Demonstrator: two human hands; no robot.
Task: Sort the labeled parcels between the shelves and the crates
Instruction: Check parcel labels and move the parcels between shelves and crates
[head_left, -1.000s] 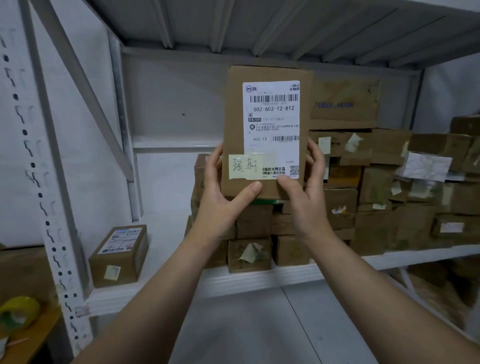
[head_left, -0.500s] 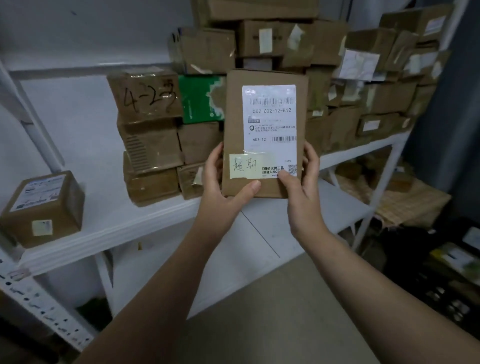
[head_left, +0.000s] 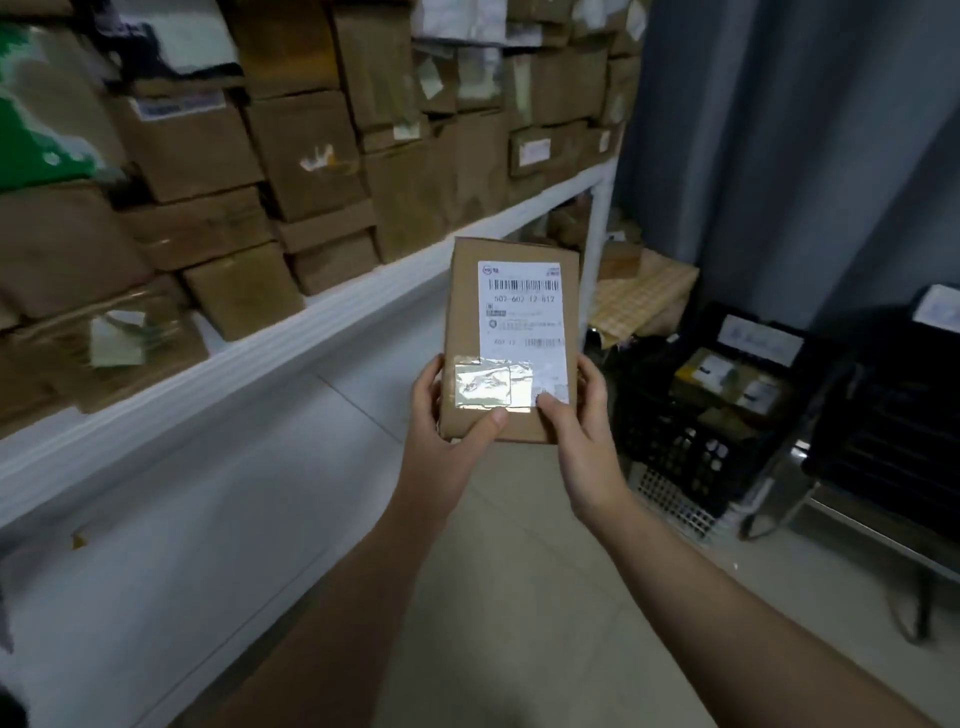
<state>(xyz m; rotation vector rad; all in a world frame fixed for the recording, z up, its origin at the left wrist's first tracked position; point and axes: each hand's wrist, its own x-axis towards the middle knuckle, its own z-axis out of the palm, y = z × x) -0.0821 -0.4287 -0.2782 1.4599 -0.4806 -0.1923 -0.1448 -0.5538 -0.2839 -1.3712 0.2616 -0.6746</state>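
Shelf (head_left: 332, 306) left; hands grip parcel (head_left: 511, 332) upright.

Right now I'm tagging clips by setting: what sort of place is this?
Likely a parcel storeroom or courier depot: a white shelf packed with cardboard parcels, a black crate holding more parcels, and a barcode-labelled parcel held by the left hand and right hand.

Single head-worn wide-angle view, looking forward and down. The shelf (head_left: 311, 322) runs close at left; the crate (head_left: 675, 447) stands right.
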